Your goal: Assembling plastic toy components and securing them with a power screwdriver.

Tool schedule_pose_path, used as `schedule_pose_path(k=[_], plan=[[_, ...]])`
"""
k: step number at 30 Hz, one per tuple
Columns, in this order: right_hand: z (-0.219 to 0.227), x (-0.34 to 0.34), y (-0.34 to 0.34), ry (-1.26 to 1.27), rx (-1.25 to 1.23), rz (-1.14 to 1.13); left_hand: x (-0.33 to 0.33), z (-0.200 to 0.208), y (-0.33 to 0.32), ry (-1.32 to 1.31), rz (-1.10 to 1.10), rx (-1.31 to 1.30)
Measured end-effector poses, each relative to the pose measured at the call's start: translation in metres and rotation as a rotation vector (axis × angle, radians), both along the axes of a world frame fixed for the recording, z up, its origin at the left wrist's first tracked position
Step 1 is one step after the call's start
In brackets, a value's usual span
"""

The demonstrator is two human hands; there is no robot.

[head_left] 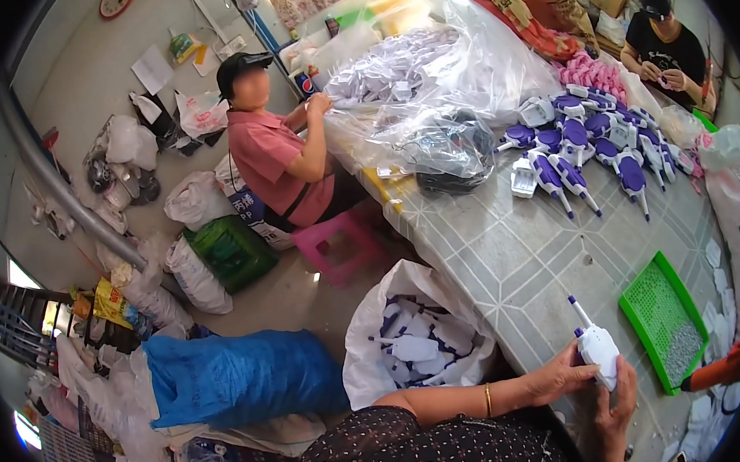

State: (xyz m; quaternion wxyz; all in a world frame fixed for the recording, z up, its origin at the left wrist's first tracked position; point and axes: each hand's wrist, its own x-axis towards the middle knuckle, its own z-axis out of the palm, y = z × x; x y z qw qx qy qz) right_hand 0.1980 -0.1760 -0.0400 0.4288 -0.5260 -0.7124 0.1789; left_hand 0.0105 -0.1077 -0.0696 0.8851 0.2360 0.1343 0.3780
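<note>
Over the near right part of the table, both my hands hold one toy walkie-talkie [600, 354], a white plastic casing with a thin purple-tipped antenna pointing away from me. My left hand [564, 374], with a gold bracelet at the wrist, grips its left side with thumb and fingers. My right hand [619, 404] closes around its lower right end. Just right of them lies a green tray [641, 305] with many small grey metal pieces [680, 351] at its near end. An orange and black tool [727, 364] lies at the right edge, partly cut off.
Purple and white toy walkie-talkies [575, 135] are heaped across the tiled table [465, 241]. A white sack [366, 360] of similar pieces stands left of me, near a blue sack [243, 375]. One person [274, 152] sits at the table's left side, another [666, 51] far right.
</note>
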Motion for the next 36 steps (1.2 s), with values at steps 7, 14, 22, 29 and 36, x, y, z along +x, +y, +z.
schedule_pose_path(k=[7,14,22,29,36], plan=[[-0.006,0.007,0.002,0.004,-0.019,-0.031,-0.038,0.027,0.004,0.180,-0.071,-0.122],[-0.014,0.007,0.005,-0.077,-0.009,-0.072,-0.077,0.041,0.007,0.499,0.010,0.093],[-0.015,0.004,0.007,-0.099,0.015,-0.072,-0.050,0.021,0.001,1.012,0.570,1.236],[-0.017,0.008,0.005,-0.087,-0.001,-0.087,-0.042,0.017,-0.009,0.996,0.846,1.506],[0.013,0.026,-0.004,0.014,-0.048,-0.234,-0.047,0.004,-0.010,1.061,0.775,1.648]])
